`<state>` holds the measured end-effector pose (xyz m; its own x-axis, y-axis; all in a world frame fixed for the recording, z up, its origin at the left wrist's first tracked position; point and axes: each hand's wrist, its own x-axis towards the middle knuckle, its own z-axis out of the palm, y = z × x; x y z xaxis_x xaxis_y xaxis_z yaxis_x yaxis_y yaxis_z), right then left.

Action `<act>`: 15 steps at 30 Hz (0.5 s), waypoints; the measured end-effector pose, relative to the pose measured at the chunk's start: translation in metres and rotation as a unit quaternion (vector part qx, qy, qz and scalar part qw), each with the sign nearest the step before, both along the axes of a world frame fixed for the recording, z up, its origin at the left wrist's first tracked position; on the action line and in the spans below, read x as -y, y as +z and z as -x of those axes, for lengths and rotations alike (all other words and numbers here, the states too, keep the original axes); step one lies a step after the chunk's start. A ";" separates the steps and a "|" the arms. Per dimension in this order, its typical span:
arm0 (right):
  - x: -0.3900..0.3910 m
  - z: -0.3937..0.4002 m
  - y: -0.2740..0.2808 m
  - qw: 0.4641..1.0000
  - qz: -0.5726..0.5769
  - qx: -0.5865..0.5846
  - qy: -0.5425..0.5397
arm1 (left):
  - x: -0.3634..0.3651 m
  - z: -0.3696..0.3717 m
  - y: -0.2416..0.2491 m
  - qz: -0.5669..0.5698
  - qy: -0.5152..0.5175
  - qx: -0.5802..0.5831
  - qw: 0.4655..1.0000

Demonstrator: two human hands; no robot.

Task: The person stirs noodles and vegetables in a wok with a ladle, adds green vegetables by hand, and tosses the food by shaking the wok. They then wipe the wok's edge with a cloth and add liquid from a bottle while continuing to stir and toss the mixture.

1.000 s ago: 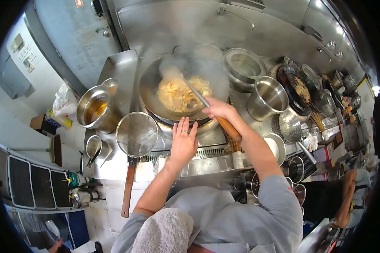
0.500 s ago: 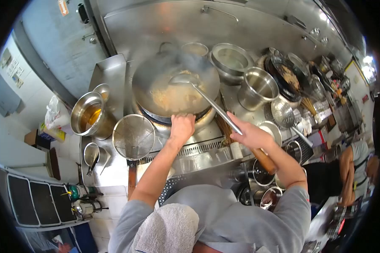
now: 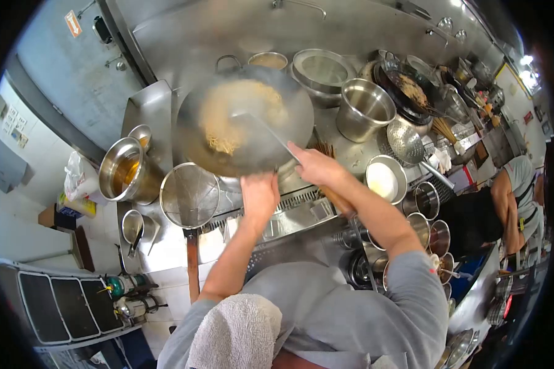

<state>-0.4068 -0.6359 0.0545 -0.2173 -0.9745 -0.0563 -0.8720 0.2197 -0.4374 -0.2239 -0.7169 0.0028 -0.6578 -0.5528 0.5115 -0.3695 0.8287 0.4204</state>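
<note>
A large dark wok [image 3: 188,141] with noodles [image 3: 221,142] in it is tipped and slightly blurred. Its near rim is gripped by my left hand [image 3: 260,192], the fingers closed over the edge. My right hand [image 3: 314,165] is wrapped round the long ladle [image 3: 269,130], whose wooden handle end [image 3: 337,201] sticks out behind the hand. The ladle's head is smeared by motion among the noodles. A round wire strainer [image 3: 190,195] with a wooden handle lies just left of my left hand.
On the left stands a metal pot of yellow liquid [image 3: 124,170]. A tall steel pot [image 3: 366,111], a perforated skimmer [image 3: 405,142] and a bowl of white contents [image 3: 383,180] are on the right. Beyond them is a second wok [image 3: 410,90]. A co-worker's arm [image 3: 505,206] shows far right.
The wok has shifted left and tilted, and its noodles have spread. My right hand and the ladle have moved left and a little up. My left hand has moved slightly with the rim.
</note>
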 end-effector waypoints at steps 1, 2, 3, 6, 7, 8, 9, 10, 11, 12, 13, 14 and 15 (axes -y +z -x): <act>-0.002 -0.002 0.004 1.000 0.011 0.005 -0.005 | -0.016 -0.013 -0.008 0.004 -0.004 -0.023 1.000; -0.007 -0.008 0.010 1.000 0.020 0.014 -0.012 | -0.031 -0.027 -0.008 0.006 -0.013 -0.040 0.999; -0.010 -0.013 0.017 0.999 0.029 0.024 -0.018 | -0.038 -0.033 -0.005 0.006 -0.021 -0.052 0.998; -0.034 -0.011 0.037 0.998 0.006 0.051 -0.019 | -0.021 -0.022 0.021 0.011 -0.011 -0.039 0.999; -0.046 -0.017 0.055 0.996 -0.026 0.079 -0.013 | -0.003 -0.013 0.025 -0.007 -0.016 -0.035 0.999; -0.059 -0.022 0.081 0.993 -0.058 0.103 -0.005 | 0.010 -0.007 0.032 -0.020 0.002 0.017 1.000; -0.066 -0.019 0.096 0.989 -0.087 0.121 0.004 | 0.012 -0.012 0.032 -0.014 -0.004 -0.002 1.000; -0.072 -0.007 0.091 0.990 -0.076 0.108 0.039 | 0.020 -0.009 0.038 0.000 -0.009 -0.029 1.000; -0.080 0.006 0.074 0.991 -0.063 0.093 0.074 | 0.030 -0.006 0.043 -0.006 -0.019 -0.026 0.999; -0.084 0.013 0.064 0.990 -0.053 0.084 0.105 | 0.037 -0.005 0.043 -0.015 -0.033 -0.017 0.999; -0.074 0.004 0.072 0.989 -0.093 0.085 0.081 | 0.035 -0.007 0.037 -0.033 -0.048 0.000 0.998; -0.062 -0.005 0.065 0.989 -0.106 0.090 0.053 | 0.030 -0.008 0.028 -0.031 -0.031 0.004 0.999; -0.045 -0.010 0.054 0.989 -0.116 0.090 0.025 | 0.030 -0.001 0.021 -0.025 -0.015 0.003 1.000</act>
